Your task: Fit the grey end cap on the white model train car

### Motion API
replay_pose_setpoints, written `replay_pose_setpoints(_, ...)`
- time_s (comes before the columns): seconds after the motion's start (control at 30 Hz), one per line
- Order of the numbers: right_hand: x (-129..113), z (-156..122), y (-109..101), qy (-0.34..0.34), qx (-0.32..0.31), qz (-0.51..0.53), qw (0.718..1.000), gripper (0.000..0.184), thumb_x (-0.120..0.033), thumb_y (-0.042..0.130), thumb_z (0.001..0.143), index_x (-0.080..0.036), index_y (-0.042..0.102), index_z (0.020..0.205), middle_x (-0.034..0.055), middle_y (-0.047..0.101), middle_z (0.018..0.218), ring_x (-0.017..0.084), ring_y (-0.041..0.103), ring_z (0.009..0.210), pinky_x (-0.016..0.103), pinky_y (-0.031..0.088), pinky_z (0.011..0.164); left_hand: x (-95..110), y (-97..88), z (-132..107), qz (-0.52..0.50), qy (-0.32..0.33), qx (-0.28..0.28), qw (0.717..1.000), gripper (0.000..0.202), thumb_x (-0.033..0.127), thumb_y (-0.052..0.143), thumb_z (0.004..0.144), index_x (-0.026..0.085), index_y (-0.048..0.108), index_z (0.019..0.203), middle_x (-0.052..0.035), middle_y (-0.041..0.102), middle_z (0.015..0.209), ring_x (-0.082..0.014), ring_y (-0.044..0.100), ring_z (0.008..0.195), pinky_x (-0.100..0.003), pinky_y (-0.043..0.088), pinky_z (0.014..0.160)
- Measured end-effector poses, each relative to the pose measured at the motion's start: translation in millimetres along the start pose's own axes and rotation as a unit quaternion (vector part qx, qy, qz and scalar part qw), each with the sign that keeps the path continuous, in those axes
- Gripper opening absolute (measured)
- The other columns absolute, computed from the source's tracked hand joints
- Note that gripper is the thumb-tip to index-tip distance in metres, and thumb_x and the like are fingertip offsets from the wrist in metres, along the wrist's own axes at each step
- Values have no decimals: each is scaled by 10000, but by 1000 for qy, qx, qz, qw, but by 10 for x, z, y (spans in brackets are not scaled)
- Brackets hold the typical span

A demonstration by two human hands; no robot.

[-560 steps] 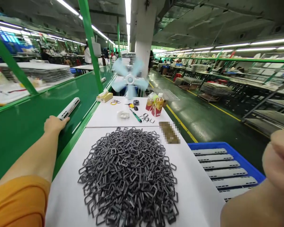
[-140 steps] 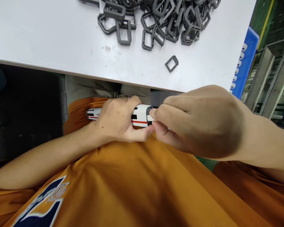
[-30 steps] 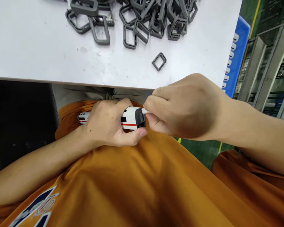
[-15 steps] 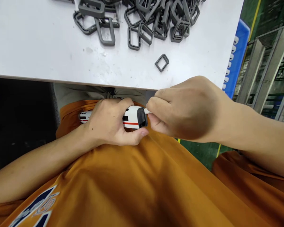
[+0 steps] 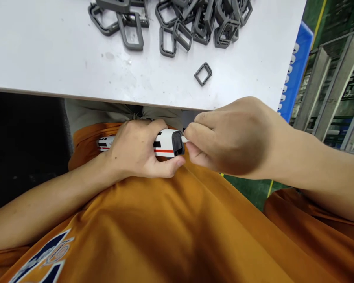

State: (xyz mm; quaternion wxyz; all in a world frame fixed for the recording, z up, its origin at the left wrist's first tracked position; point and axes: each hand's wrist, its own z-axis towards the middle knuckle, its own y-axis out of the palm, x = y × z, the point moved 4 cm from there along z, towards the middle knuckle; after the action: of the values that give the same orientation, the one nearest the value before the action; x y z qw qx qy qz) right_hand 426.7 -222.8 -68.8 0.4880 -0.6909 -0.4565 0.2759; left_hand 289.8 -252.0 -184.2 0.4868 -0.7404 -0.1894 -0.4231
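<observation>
A white toy train car (image 5: 166,142) with black windows and a red stripe lies sideways in front of my body, below the table edge. My left hand (image 5: 137,147) is wrapped round its middle, thumb along the near side. At the car's right end sits a dark grey end piece (image 5: 177,143) with a rectangular opening. My right hand (image 5: 227,135) pinches a thin whitish piece (image 5: 185,139) whose tip meets that end; the rest of it is hidden in the fingers, so its kind does not show.
Several dark grey plastic frames (image 5: 167,41) lie heaped at the far side of the white table (image 5: 61,59). A single small frame (image 5: 203,74) lies apart, nearer the front edge. Right of the table are a blue crate (image 5: 300,63) and a metal rack (image 5: 327,90).
The table and frames sit slightly higher in the picture, as the view has shifted a little. Both hands keep their holds on the train car and the thin piece.
</observation>
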Motion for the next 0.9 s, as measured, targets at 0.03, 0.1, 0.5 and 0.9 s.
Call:
replay_pose_setpoints(0.03, -4, 20, 10, 6, -11, -4, 1000, 227, -144, 513, 886, -230, 484, 678, -15, 391, 568, 145, 241, 507, 315, 170, 476, -6, 6, 2, 1, 6, 2, 1000, 594, 818, 530, 707, 253, 619, 869, -41, 646, 671, -240, 618, 604, -362, 405, 601)
replay_pose_setpoints(0.1, -10, 58, 28, 8, -43, -10, 999, 213, -160, 519, 898, -232, 505, 697, -18, 379, 570, 149, 229, 502, 319, 152, 466, -22, 8, 8, 1, 22, 11, 1000, 611, 828, 541, 725, 244, 634, 879, -43, 664, 687, -239, 629, 607, -352, 401, 593)
replay_pose_setpoints(0.5, -23, -136, 17, -8, 101, 79, 992, 199, -128, 523, 867, -221, 553, 694, 0, 441, 551, 138, 278, 464, 331, 157, 451, -38, -43, -31, -7, 87, 69, 994, 584, 822, 511, 799, 243, 578, 835, -25, 655, 644, -231, 636, 573, -341, 401, 560)
replay_pose_setpoints(0.9, -7, -130, -51, -28, 105, 81, 991, 259, -152, 517, 907, -227, 466, 665, -4, 366, 534, 110, 220, 448, 327, 113, 452, -39, -73, -36, 1, 127, 101, 987, 490, 736, 586, 821, 247, 563, 825, -13, 652, 648, -202, 608, 547, -346, 396, 531)
